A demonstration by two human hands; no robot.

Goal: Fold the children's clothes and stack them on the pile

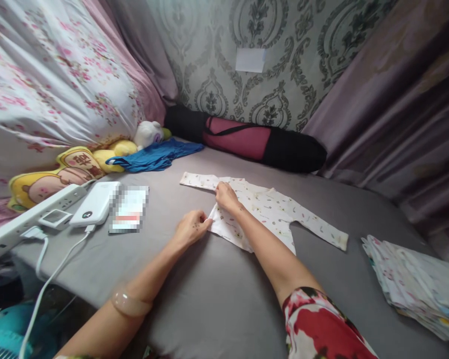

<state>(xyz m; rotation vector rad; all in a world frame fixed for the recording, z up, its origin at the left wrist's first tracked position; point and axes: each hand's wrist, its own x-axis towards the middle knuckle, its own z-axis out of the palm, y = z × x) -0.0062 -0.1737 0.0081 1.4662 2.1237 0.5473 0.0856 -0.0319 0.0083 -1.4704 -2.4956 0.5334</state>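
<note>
A small white baby shirt [269,209] with a tiny coloured print lies flat on the grey bed sheet [217,294], sleeves spread left and right. My left hand [190,228] pinches the shirt's lower left hem corner. My right hand [226,195] presses down on the shirt's left side near the armpit, fingers closed on the fabric. A pale bangle sits on my left wrist, and my right arm wears a red floral sleeve.
A stack of folded printed cloths [415,284] lies at the right. A white power bank [95,203], power strip [30,219] and blurred card [129,208] sit at the left. Blue cloth [157,154], plush toys [78,167] and a black-and-red bag [254,142] line the back.
</note>
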